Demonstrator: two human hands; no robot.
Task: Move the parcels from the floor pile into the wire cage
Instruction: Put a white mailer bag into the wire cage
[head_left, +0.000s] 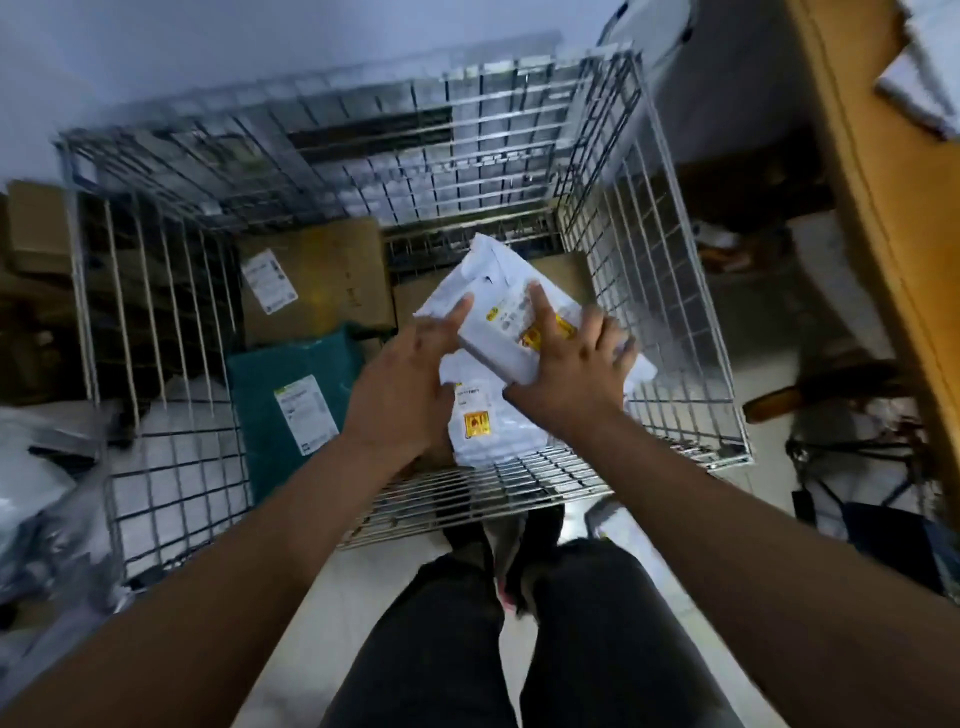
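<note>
I hold a white parcel (511, 332) over the wire cage (675, 291), my left hand (410, 374) and right hand (574, 371) each in a closed grip on it. Below it lie another white parcel (483, 426), a teal parcel (291, 400) and a cardboard box (332, 275).

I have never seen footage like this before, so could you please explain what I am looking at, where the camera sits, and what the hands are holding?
There is no machine here. The single picture comes from a wide-angle camera worn on a person's head, looking down past their arms and legs. In front stands a wire cage, open at the top. Inside it lie a brown cardboard box, a teal mailer bag and a white mailer bag. The left hand and the right hand hold a small white parcel with yellow stickers between them, above the cage's inside. More packages lie blurred on the floor to the left, outside the cage.
</note>
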